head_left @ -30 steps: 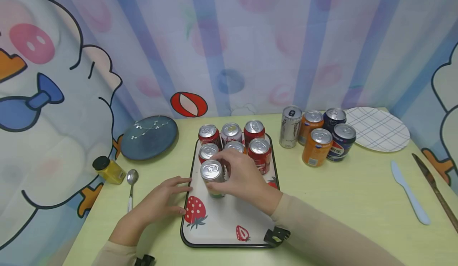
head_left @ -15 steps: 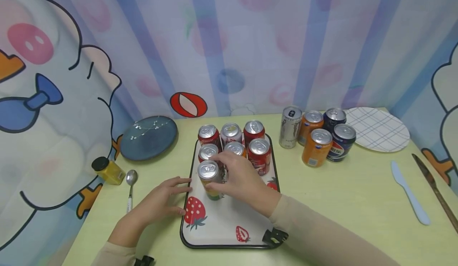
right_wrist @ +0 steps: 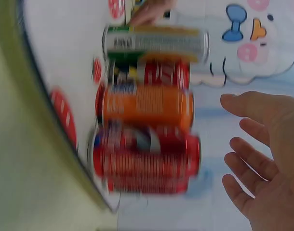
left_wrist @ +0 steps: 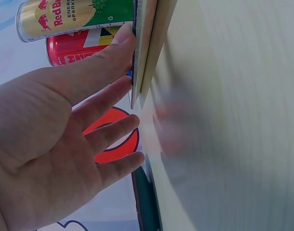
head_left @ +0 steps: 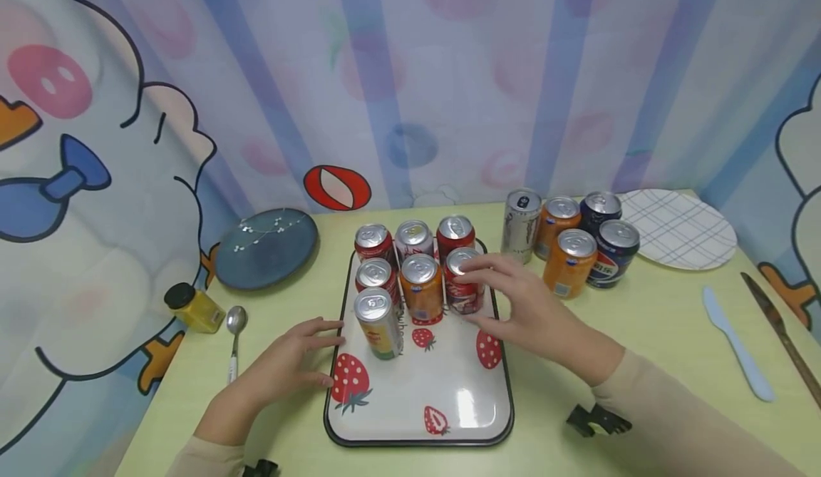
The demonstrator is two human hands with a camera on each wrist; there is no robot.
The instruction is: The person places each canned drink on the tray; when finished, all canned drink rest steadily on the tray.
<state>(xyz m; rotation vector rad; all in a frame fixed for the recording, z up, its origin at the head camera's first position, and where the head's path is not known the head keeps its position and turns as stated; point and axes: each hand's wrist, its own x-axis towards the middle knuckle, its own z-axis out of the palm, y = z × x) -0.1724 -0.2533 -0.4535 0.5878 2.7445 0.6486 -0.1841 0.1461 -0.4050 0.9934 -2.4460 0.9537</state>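
Observation:
A Red Bull can [head_left: 378, 324], gold with a green base, stands upright on the strawberry-patterned tray [head_left: 385, 420] at front left of the other cans. Behind it are a red can [head_left: 377, 277], an orange can [head_left: 422, 295] and another red can [head_left: 463, 291], with a further row at the back. My right hand [head_left: 532, 313] holds nothing; its fingers are spread and lie in front of the right red can in the head view, while the right wrist view shows a gap. My left hand [head_left: 279, 370] has its straight fingertips at the tray's left edge.
Right of the tray stand a tall silver can [head_left: 521, 227], orange cans [head_left: 569, 270] and dark blue cans [head_left: 612, 259]. A checked plate [head_left: 680, 231], a light blue knife [head_left: 737, 345] and a dark knife [head_left: 779, 334] lie beyond. At left are a dark plate [head_left: 266, 256], yellow jar [head_left: 199, 309] and spoon [head_left: 235, 327].
My right hand has let go of the Red Bull can and moved right, past the orange can. The Red Bull can shifted slightly left before that. My left hand has stayed in place.

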